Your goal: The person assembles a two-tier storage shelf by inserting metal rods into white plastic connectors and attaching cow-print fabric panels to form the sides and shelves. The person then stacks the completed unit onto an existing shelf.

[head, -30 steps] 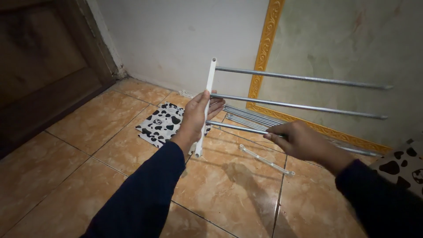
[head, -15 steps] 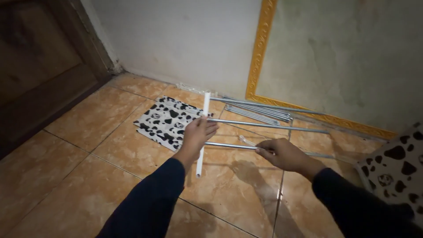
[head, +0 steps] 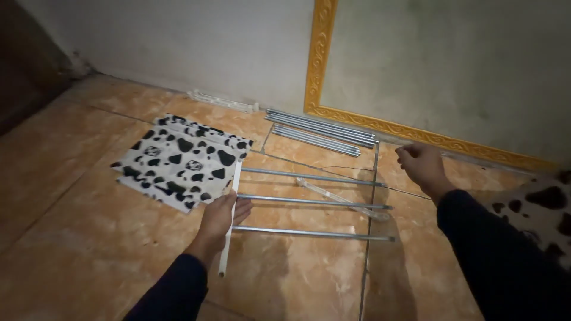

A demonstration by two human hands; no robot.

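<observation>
Floor: glossy orange-brown tiles (head: 77, 238) with dark grout lines, dimly lit.
Wall: pale plaster (head: 196, 41); ornate yellow moulding (head: 318, 56) framing a greyer panel.
Left hand (head: 219, 217): clamped on white plastic bar (head: 229, 214), low over the tiles.
Rack: three metal rods (head: 309, 202) plugged into the bar, lying parallel on the floor, pointing right.
Right hand (head: 419, 166): fingers curled together near the moulding; contact with anything cannot be told.
Spare rods (head: 321, 132): bundled beside the wall.
Cloth (head: 181, 160): cow-patterned, flat, just left of the bar.
Loose clear plastic strip (head: 342, 199): across the rods.
</observation>
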